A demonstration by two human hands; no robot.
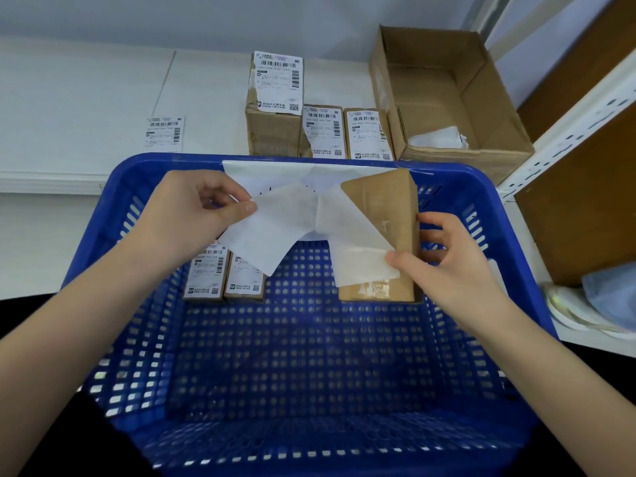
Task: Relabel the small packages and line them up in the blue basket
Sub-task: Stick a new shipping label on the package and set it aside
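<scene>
White shelf surface behind, blue basket [457, 187] in front, filling most of the view. On the shelf, left to right: a loose label [164, 131] lying flat, three labelled packages [321, 130] against the basket's far rim, an open cardboard box [447, 98] with crumpled white paper inside.

In the basket, left to right:
- Two labelled packages [225, 275] side by side at the far left of the floor, labels up — the start of the row.
- Left hand [192, 215], thumb and forefinger pinching the free end of a white label strip [285, 222], other fingers curled.
- Strip runs rightward from that pinch to the brown package [385, 208], where its other end lies on the top face. Blank side shows; cannot tell if it's going on or peeling off.
- Right hand [444, 266] grips the brown package — thumb pressing the strip down on the top face, fingers curled round the right side. Package's long axis runs away from the person, near end low by the basket floor.

Key relation: strip is pulled leftward away from the package, right hand anchoring. Once labelled, the package's slot is probably the gap just right of the two, so the right hand is the one to carry it.
</scene>
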